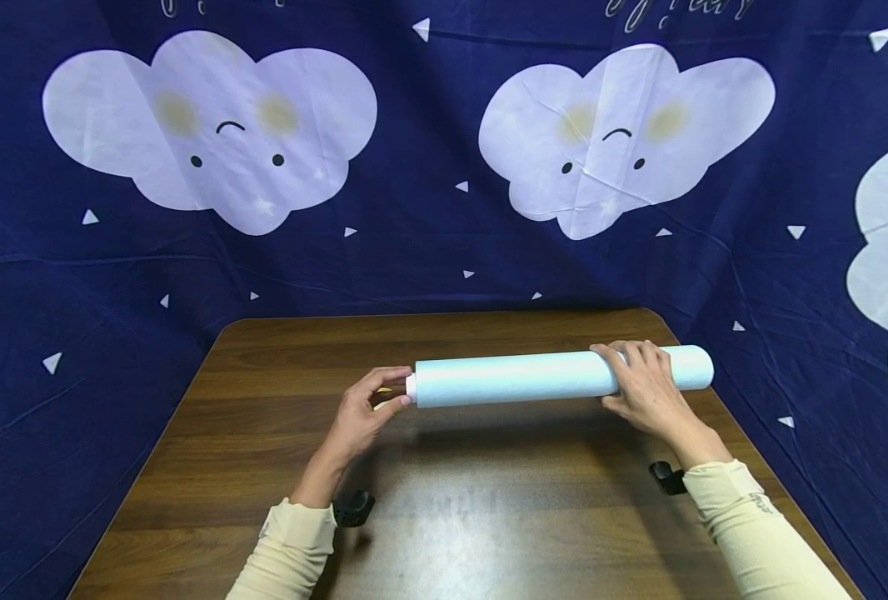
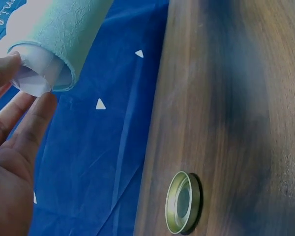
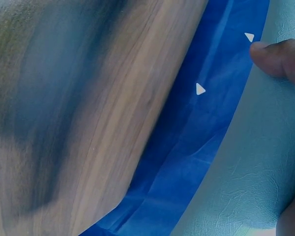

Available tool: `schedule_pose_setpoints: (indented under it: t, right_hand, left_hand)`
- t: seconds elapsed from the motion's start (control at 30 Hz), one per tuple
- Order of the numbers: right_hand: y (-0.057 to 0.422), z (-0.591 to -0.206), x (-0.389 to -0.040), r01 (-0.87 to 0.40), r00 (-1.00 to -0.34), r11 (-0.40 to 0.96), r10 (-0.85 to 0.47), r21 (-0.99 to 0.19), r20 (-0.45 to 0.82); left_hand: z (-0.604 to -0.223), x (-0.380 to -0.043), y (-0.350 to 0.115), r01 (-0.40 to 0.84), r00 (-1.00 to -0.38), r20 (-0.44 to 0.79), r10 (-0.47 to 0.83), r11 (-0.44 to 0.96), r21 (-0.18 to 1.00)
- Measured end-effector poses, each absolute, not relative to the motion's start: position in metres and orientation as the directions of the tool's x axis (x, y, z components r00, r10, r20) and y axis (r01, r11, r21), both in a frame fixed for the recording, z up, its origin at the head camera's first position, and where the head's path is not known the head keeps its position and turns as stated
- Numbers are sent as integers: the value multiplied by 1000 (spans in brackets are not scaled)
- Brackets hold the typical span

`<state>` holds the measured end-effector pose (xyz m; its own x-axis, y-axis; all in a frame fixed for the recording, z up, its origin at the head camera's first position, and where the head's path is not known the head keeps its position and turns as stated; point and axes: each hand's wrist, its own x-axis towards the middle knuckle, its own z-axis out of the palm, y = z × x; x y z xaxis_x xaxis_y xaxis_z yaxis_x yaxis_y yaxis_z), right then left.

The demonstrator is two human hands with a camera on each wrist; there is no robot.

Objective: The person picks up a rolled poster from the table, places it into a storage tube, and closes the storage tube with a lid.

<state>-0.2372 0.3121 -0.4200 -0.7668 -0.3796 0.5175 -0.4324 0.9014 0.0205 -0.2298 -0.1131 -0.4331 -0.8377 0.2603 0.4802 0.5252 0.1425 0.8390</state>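
A long light-blue cardboard tube (image 1: pixel 515 378) is held level above the table, its shadow falling on the wood below. Toward its right end, my right hand (image 1: pixel 642 383) grips it from above; in the right wrist view the thumb (image 3: pixel 280 59) lies along the textured surface. At the open left end a rolled white sheet (image 2: pixel 37 73) pokes out a little. My left hand (image 1: pixel 361 412) pinches the edge of this roll between thumb and fingertips. A round gold metal lid (image 2: pixel 182 202) rests on the table, mostly hidden behind the left hand in the head view.
The brown wooden table (image 1: pixel 489 517) has rounded far corners. Behind it hangs a dark blue cloth (image 1: pixel 421 150) printed with clouds and small white triangles. Black wrist cameras (image 1: pixel 353 508) jut inward from both sleeves.
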Motion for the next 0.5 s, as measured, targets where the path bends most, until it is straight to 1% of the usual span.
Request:
schedule_pose_setpoints:
  t: [0.17, 0.23, 0.5]
  right_hand:
    - [312, -420, -237, -432, -770, 902, -378, 17, 514]
    - [312, -419, -237, -434, -768, 901, -379, 15, 516]
    - [312, -418, -237, -446, -755, 895, -384, 13, 532]
  left_hand:
    - [-432, -229, -111, 500, -853, 448, 268, 169, 849]
    - [-439, -234, -112, 506, -850, 453, 268, 177, 844]
    - [-440, -235, -109, 487, -861, 432, 270, 186, 854]
